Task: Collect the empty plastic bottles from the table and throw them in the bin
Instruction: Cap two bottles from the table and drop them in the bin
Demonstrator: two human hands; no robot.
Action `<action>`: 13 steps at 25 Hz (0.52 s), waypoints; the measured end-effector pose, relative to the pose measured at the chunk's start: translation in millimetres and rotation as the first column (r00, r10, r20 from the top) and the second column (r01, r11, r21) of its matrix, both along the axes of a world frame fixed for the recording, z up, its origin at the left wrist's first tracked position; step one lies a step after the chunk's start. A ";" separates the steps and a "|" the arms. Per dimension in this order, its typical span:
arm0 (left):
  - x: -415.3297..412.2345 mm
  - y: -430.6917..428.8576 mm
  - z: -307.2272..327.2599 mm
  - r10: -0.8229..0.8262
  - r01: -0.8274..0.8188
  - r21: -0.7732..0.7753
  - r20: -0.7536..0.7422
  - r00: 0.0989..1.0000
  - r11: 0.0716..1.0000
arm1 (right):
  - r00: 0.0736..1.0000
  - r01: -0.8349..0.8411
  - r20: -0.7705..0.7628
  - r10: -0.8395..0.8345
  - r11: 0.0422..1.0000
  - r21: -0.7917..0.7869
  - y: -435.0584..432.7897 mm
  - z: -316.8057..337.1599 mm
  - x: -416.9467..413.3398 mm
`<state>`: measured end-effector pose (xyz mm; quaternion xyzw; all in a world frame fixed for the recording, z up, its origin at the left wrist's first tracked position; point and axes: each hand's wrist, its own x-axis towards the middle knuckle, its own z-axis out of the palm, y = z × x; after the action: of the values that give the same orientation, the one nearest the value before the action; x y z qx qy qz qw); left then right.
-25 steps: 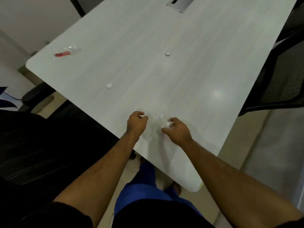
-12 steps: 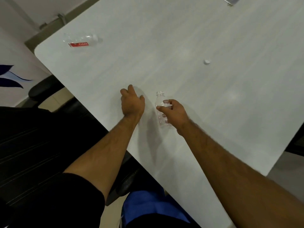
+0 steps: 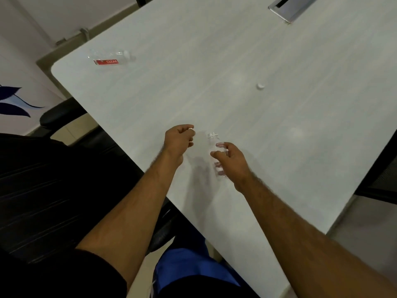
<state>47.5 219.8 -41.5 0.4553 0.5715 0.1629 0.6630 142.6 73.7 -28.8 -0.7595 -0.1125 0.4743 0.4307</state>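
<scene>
Since half a second ago my left hand (image 3: 179, 140) has come up off the table (image 3: 300, 147), where it lay flat, and curled into a loose fist with something small and white pinched at its fingertips; it looks like a bottle cap, though I cannot be sure. The small clear bottle (image 3: 216, 151) has stayed in my right hand (image 3: 233, 162), now lifted and tipped a little, neck pointing away from me and mouth uncapped. My right fingers are wrapped around its middle, thumb on the near side, a firm hold.

Just left of that bottle my left hand hangs at neck height, apart from it and not touching. Far beyond the bottle and off to the left, near the table's far corner, a second clear bottle with a red label (image 3: 110, 59) lies on its side. Beyond the bottle to the right, well apart, a loose white cap (image 3: 260, 86) sits on the tabletop, and further still a metal cable hatch (image 3: 290, 7) is set into the surface.

I judge this to mean one bottle is gathered and I am perhaps about to cap it. The labelled one still waits, and no bin is in sight, so the task is at an early stage.
</scene>
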 end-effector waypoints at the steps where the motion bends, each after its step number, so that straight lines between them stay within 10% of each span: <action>1: -2.4 -12.8 10.7 -0.017 0.019 -0.030 0.059 0.998 0.999 | 1.000 -0.010 0.009 0.010 1.000 0.022 -10.3 5.5 -3.2; 8: -48.1 -147.3 81.1 -0.225 0.194 0.189 0.154 0.962 0.963 | 0.972 -0.141 0.208 0.110 0.980 0.141 -120.1 45.0 -44.4; 13: -120.2 -265.5 107.3 0.097 -0.121 0.278 0.098 0.990 0.953 | 0.854 -0.366 0.445 0.268 0.918 0.150 -218.3 74.2 -104.0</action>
<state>-72.8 -45.6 65.7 0.5062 0.5382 0.2984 0.6042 38.7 -144.6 45.3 -0.7586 -0.3800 0.3501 0.3969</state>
